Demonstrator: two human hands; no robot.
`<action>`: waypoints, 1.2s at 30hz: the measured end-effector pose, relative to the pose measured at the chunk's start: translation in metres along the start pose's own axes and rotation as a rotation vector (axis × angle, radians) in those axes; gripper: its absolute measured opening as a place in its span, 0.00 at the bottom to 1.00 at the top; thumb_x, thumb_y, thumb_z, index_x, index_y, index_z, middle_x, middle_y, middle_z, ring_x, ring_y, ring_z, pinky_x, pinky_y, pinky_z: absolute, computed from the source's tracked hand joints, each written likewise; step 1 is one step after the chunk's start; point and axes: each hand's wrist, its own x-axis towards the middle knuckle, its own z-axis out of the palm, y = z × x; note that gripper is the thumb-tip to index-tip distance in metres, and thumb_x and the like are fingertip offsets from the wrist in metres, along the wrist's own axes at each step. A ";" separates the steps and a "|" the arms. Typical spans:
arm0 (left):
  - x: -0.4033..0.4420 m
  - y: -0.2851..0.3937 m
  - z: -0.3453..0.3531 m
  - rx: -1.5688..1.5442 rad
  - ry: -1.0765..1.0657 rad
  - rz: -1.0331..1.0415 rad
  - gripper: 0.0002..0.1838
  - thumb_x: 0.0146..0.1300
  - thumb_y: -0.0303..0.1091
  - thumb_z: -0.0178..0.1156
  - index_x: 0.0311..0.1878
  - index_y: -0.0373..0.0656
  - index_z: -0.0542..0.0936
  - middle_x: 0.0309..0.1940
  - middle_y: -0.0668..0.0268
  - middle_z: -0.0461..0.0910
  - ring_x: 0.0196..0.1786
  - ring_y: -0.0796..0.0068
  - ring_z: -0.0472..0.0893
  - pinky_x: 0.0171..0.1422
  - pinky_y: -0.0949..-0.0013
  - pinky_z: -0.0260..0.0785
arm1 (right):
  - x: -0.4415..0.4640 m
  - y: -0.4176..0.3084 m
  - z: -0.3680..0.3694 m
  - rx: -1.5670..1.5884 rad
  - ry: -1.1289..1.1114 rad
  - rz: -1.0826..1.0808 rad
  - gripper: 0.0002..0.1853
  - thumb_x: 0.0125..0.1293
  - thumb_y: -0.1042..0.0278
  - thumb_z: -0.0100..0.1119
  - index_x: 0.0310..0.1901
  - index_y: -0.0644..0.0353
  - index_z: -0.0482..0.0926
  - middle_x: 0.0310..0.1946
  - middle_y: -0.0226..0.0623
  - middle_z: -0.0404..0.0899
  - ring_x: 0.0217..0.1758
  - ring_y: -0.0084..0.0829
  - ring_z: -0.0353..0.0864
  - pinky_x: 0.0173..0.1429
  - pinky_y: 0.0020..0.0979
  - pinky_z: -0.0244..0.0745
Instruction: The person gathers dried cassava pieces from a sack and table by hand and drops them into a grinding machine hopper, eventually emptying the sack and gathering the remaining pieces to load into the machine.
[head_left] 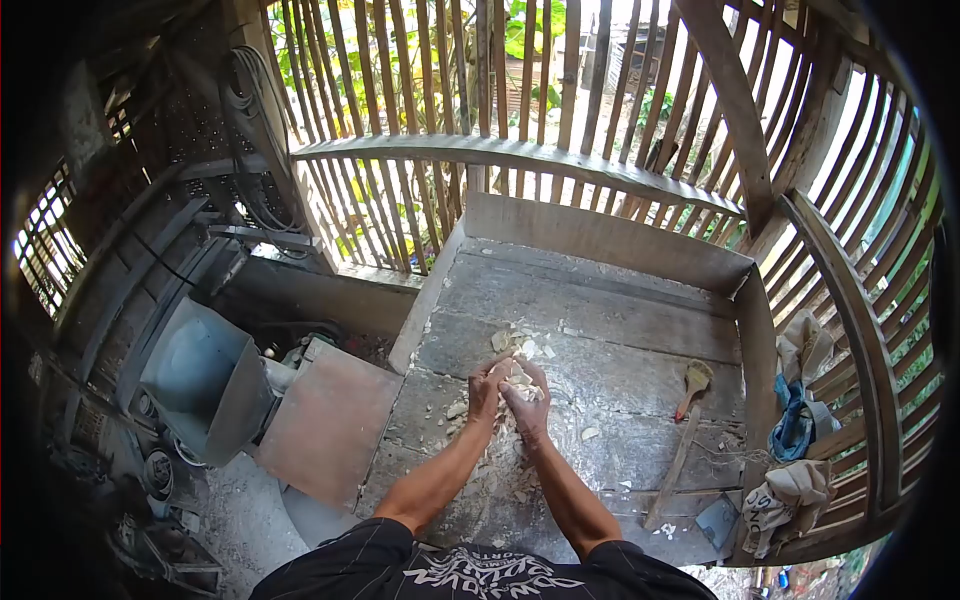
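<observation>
My left hand (486, 388) and my right hand (530, 402) are cupped together low over a wooden table (620, 320). Pale dry chips (515, 377) lie between my palms, fingers curled round them from both sides. What the chips are made of cannot be made out. Just beyond my fingertips more whitish pieces (530, 345) lie in a loose pile. Crumbs and powder are scattered over the boards around my wrists and forearms.
Low boards (600, 240) edge the table's back and sides. On the right lie a brush (692, 386), a wooden stick (675, 470) and a blue-grey flat piece (717, 521). Cloth sacks (790, 500) hang at the right edge. Left stand a metal hopper (205, 370) and a reddish board (328, 425).
</observation>
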 end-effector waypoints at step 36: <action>-0.100 0.417 -0.295 -0.020 0.586 0.715 0.16 0.65 0.38 0.66 0.46 0.34 0.88 0.37 0.63 0.87 0.40 0.75 0.83 0.47 0.70 0.74 | -0.047 -0.204 0.493 0.421 -0.601 -0.095 0.28 0.58 0.58 0.79 0.56 0.65 0.85 0.53 0.43 0.84 0.55 0.31 0.85 0.62 0.33 0.76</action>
